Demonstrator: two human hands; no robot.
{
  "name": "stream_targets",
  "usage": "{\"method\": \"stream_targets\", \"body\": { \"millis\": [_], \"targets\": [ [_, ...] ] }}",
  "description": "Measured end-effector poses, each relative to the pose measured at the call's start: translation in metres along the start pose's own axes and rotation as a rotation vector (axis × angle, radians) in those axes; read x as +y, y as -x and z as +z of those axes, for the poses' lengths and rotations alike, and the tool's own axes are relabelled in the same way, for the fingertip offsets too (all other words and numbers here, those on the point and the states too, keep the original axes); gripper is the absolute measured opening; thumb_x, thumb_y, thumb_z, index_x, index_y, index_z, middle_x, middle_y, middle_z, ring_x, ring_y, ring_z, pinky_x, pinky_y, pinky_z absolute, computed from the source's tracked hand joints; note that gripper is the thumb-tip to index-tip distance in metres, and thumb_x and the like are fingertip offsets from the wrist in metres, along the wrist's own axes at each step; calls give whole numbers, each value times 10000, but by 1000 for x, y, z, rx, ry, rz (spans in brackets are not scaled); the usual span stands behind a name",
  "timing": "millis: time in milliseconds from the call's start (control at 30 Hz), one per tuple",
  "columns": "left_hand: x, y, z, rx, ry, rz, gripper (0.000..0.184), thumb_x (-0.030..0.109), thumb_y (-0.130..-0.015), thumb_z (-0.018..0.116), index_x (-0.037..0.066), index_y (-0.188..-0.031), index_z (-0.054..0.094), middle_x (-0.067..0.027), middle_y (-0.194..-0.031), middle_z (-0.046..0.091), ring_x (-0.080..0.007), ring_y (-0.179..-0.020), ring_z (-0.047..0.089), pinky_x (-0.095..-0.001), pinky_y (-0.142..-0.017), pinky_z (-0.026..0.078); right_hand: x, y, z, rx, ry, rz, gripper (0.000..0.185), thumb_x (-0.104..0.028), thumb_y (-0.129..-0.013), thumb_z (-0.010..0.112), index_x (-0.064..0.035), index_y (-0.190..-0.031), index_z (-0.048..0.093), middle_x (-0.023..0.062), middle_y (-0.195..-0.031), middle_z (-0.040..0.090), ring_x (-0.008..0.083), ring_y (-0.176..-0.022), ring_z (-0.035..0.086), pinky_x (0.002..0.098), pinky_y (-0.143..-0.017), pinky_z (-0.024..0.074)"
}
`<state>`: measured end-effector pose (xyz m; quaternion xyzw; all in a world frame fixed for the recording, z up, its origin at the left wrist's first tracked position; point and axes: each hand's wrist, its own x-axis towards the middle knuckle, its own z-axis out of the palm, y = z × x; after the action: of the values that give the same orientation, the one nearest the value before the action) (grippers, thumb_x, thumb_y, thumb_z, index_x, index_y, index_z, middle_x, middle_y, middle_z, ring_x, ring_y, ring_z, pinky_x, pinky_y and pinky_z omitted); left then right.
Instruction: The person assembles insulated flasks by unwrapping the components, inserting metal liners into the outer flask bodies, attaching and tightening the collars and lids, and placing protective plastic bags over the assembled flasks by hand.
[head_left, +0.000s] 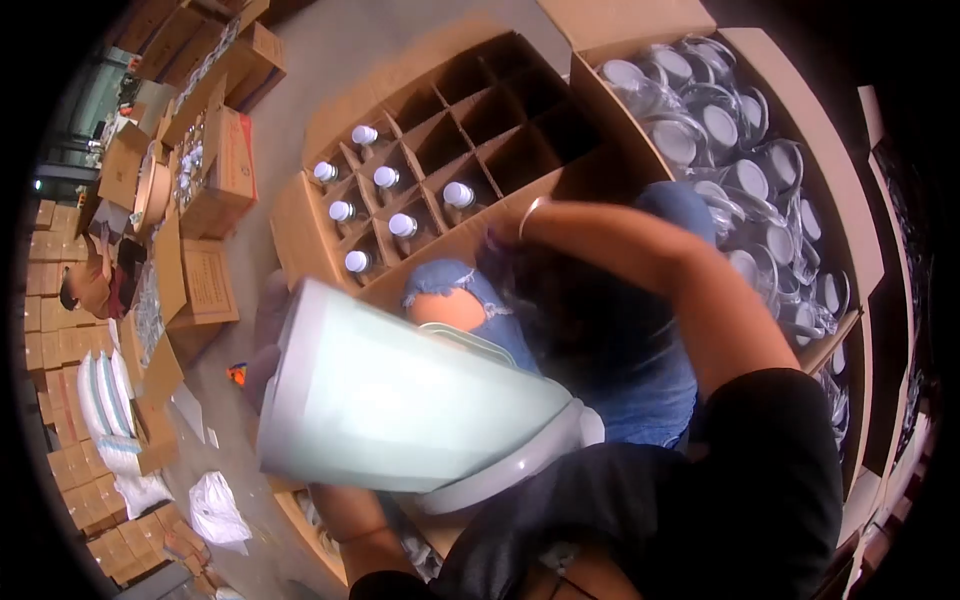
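My left fingers (263, 375) are gripping the left end of the pale-green tapered plastic container (400, 395), its long axis running left to right; my right fingers (498, 252), whose opening I cannot tell, are hanging beyond it, near the brown partitioned cardboard box (298, 225).

Grey floor (340, 45) w/ white bag (217, 510) and, prob., divided bottle ctn. (292, 225)

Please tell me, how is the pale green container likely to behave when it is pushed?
The pale green container is probably stiff, because its wall shows no sagging. Its smooth surface may be somewhat slippery. The curved handle on its side would probably hinder rolling.
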<state>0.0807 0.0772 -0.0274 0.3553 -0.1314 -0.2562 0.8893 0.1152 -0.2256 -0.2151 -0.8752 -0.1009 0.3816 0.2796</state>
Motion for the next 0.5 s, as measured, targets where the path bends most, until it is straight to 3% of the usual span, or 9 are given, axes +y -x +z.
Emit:
{"method": "stream_targets", "body": {
  "millis": [67,133,200,233,267,333,400,467,500],
  "targets": [
    [-7,-11,15,-30,-26,-42,515,169,-825,529,-42,-1289,451,-222,-1280,536,-296,-1144,573,-374,-984,477,11,5,-67,-16,-25,-535,260,-56,-879,573,-40,-1120,670,147,-1123,660,259,-1077,596,330,-935,467],
    [-18,-29,30,-60,-55,-114,533,187,-801,548,-51,-1270,463,-230,-1278,534,-298,-1141,573,-377,-982,476,-11,50,-155,321,464,-414,298,-60,-869,624,-57,-1166,654,131,-1159,651,259,-1022,624,357,-905,494],
    [-27,-53,46,-111,-150,-261,471,134,-813,517,-59,-1242,490,-235,-1295,515,-296,-1163,555,-379,-977,480,9,71,-214,941,463,-1087,314,-72,-882,622,-37,-1193,628,124,-1200,633,236,-1037,632,339,-897,511],
    [-35,-68,38,-203,-488,-209,439,106,-822,514,-67,-1225,504,-233,-1285,521,-286,-1151,561,-373,-969,485,-15,114,-226,773,-283,-953,340,-98,-903,586,-35,-1237,595,100,-1230,624,219,-1086,617,343,-914,500],
    [-42,-82,44,-201,-459,-293,457,115,-806,532,-65,-1226,507,-216,-1261,542,-280,-1129,569,-367,-961,482,-40,155,-235,532,-986,-735,367,-124,-924,550,-34,-1281,561,76,-1259,615,202,-1136,602,347,-930,489],
    [-56,-110,57,-190,-405,-461,495,132,-774,568,-61,-1226,514,-182,-1212,583,-268,-1085,585,-355,-944,475,-46,176,-266,458,-1038,-840,332,-120,-958,511,-38,-1275,567,66,-1277,604,173,-1169,583,339,-954,484],
    [-72,-130,61,-199,-388,-566,516,168,-783,593,-59,-1239,510,-167,-1209,585,-251,-1092,582,-349,-953,465,-49,187,-279,488,-775,-1067,326,-116,-956,526,-29,-1267,570,68,-1246,620,187,-1163,589,325,-961,488],
    [-70,-142,62,-190,-497,-579,543,186,-793,613,-70,-1258,497,-161,-1225,581,-233,-1125,565,-337,-991,437,-65,212,-265,604,-607,-1103,281,-97,-941,558,17,-1193,608,139,-1216,615,214,-1132,598,306,-941,509],
    [-75,-153,32,-289,-425,-444,551,258,-855,610,-31,-1306,478,-139,-1251,574,-232,-1139,558,-320,-1021,410,-66,215,-260,663,-224,-1201,276,-121,-940,564,20,-1168,627,144,-1170,639,220,-1102,612,325,-940,511]
  ]
}}
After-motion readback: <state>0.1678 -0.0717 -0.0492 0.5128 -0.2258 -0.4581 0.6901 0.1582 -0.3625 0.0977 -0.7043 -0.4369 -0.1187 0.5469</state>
